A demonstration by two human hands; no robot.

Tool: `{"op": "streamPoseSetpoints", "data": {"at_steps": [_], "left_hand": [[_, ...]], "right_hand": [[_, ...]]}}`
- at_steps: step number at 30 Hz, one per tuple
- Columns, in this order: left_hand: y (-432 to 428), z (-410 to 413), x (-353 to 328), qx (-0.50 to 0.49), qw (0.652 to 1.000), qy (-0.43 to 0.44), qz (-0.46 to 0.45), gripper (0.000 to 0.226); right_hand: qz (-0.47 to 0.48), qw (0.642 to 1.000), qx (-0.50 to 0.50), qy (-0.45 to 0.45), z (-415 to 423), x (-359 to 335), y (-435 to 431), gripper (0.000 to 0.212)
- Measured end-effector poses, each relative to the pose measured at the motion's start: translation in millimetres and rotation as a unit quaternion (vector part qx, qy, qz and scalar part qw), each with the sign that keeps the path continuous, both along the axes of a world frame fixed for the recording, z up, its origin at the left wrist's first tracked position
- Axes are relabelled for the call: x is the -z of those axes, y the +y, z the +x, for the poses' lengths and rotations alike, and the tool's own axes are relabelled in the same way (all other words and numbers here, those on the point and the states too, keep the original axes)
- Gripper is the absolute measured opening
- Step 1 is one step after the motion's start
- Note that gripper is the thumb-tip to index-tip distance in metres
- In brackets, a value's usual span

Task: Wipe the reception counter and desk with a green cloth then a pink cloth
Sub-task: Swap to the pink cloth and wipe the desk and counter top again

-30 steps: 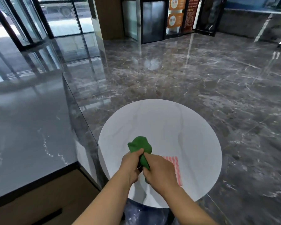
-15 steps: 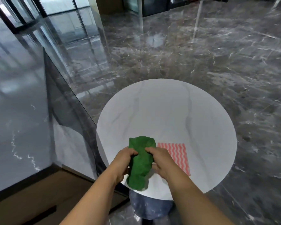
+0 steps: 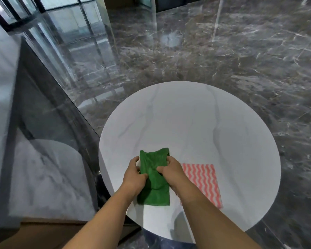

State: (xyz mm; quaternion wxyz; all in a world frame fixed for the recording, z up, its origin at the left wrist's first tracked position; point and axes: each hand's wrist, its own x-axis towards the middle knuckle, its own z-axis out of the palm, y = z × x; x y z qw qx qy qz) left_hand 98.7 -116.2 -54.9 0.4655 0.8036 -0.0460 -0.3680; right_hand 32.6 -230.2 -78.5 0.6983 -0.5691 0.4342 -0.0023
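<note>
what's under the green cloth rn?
Round white marble tabletop shows around the crumpled green cloth, which left hand and right hand grip. Pink wavy-striped cloth lies flat to its right; the right hand covers its left edge, so overlap cannot be told.

Both hands are gripping the green cloth (image 3: pixel 153 178) over the round white table (image 3: pixel 196 123), left hand (image 3: pixel 134 175) and right hand (image 3: pixel 171 172) pinching opposite edges. The pink cloth (image 3: pixel 203 182) is lying flat just beside it, partly under the right wrist

Green cloth (image 3: pixel 154 184); pink-and-white zigzag cloth (image 3: pixel 203 180).
</note>
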Motion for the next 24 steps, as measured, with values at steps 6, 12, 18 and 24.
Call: {"op": "streamPoseSetpoints", "data": {"at_steps": [6, 12, 18, 24], "left_hand": [[-1.6, -7.7, 16.8, 0.212, 0.908, -0.296, 0.209, 0.076], [-4.2, -13.1, 24.1, 0.402, 0.792, -0.344, 0.305, 0.073], [-6.7, -12.5, 17.8, 0.41, 0.779, -0.354, 0.317, 0.077], [-16.6, -32.3, 15.1, 0.412, 0.769, -0.409, 0.268, 0.072]], "right_hand": [[-0.272, 0.959, -0.057, 0.057, -7.1, 11.2, 10.4, 0.046], [-0.424, 0.851, -0.279, 0.133, -28.6, 4.6, 25.2, 0.051], [-0.557, 0.805, -0.168, 0.112, -49.8, 5.8, 10.6, 0.044], [-0.556, 0.766, -0.24, 0.216, -78.4, 16.7, -9.8, 0.072]]}}
